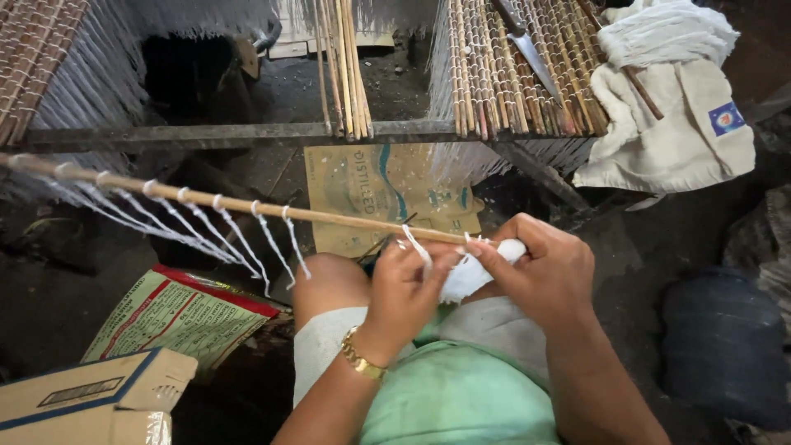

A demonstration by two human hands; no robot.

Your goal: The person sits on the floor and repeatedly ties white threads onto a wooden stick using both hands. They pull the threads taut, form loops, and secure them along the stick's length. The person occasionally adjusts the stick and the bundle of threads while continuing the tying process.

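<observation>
A long bamboo stick [247, 204] runs from the far left to my hands, with several white string loops [214, 222] hanging off it. My left hand [405, 288], a gold bracelet on its wrist, pinches a white string at the stick's near end. My right hand [545, 268] grips the stick's tip together with a wad of white string [466, 276]. Both hands meet above my lap.
A woven bamboo mat [511, 74] lies on a wooden frame bar [247, 132], with a knife [527, 49] on it. Loose bamboo sticks [342, 66] rest beside it. White cloth [676, 115] sits at right. Cardboard [387, 194] and boxes [91, 395] lie below.
</observation>
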